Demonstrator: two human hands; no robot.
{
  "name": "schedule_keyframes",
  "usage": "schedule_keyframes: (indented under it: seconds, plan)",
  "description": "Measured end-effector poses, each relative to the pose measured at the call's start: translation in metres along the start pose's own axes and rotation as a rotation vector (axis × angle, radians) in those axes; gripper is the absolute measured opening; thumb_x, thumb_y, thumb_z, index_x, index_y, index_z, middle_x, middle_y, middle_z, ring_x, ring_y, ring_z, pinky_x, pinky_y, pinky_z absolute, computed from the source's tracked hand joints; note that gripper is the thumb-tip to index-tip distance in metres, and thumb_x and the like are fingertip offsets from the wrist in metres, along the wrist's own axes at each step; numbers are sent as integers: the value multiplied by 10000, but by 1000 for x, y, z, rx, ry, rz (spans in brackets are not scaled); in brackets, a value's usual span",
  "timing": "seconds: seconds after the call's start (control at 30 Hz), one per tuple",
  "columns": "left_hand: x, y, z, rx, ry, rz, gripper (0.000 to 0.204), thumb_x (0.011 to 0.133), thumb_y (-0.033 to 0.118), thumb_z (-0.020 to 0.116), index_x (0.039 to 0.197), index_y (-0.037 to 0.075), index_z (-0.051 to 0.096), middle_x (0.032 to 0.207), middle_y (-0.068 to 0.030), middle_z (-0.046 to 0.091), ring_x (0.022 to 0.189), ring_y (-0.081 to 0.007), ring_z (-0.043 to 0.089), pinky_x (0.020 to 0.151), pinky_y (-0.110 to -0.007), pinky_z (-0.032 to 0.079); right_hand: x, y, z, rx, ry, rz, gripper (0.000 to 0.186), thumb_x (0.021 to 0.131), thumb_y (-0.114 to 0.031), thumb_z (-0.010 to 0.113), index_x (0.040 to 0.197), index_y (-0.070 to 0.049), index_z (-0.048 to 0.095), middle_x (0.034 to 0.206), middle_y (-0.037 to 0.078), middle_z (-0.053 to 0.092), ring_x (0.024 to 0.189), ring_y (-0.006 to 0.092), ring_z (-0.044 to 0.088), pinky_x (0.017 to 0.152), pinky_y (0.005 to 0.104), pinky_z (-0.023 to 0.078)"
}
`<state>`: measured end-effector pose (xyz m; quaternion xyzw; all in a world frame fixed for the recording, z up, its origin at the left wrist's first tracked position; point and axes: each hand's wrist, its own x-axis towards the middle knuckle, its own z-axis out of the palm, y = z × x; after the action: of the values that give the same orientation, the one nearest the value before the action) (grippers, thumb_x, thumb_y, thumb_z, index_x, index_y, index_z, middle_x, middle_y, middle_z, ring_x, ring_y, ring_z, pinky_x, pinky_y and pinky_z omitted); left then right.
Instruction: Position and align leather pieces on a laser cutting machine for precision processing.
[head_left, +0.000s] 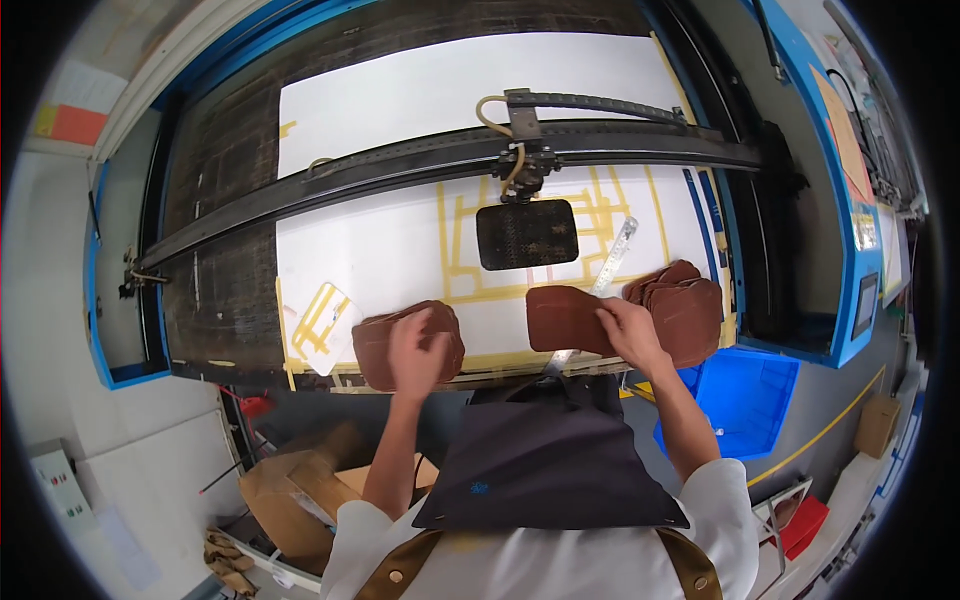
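Observation:
My left hand (414, 348) is over a stack of brown rounded leather pieces (382, 362) at the bed's front left, its fingers apart and slightly blurred. My right hand (630, 335) grips the right end of a flat brown piece (562, 315), thumb and fingers on it, beside a larger stack (686, 312) of similar pieces. A metal ruler (620, 245) lies slanting beneath or beside the held piece. A white template with yellow tape (320, 325) lies left of the left stack.
A black gantry (400, 172) crosses the machine's taped white bed (350, 250); its head carries a dark perforated plate (527, 235). The blue machine frame (845, 290) borders the right side. Below stand a blue plastic bin (735, 405) and cardboard boxes (290, 500).

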<state>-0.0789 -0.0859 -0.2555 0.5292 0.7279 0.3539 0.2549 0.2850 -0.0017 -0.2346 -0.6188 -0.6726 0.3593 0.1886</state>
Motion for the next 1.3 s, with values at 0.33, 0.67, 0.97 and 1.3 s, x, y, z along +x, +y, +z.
schedule_keyframes:
  seconds: [0.33,0.67,0.97,1.3]
  plan:
    - [88,12,113,-844,-521,-441,426,893,97,722,1290,34,581,1070,-34,688,897,-104,646,821,-259,526,111,23,22,505,-136,7,183,953,-191,633,930,-11,652,681,68,582,681,123,545,631,335,470]
    - [163,-28,141,-203,-138,-303,241,927,223,710,865,-9,692,738,-13,671,661,-69,565,625,-252,456,185,41,89,202,12,240,225,889,-233,691,962,-24,729,820,110,729,753,210,693,709,342,531]
    - [184,-12,144,60,-80,-240,300,883,316,724,877,17,701,761,-109,706,717,-260,682,691,-373,514,194,27,85,16,124,236,287,877,-326,659,961,-59,721,880,176,727,866,369,695,786,449,547]
    - [185,-6,140,206,-108,-231,286,837,269,761,1038,78,690,813,-70,693,781,-248,677,748,-376,526,190,27,77,-56,99,290,240,855,-332,671,901,-100,711,859,144,729,871,347,698,779,445,548]
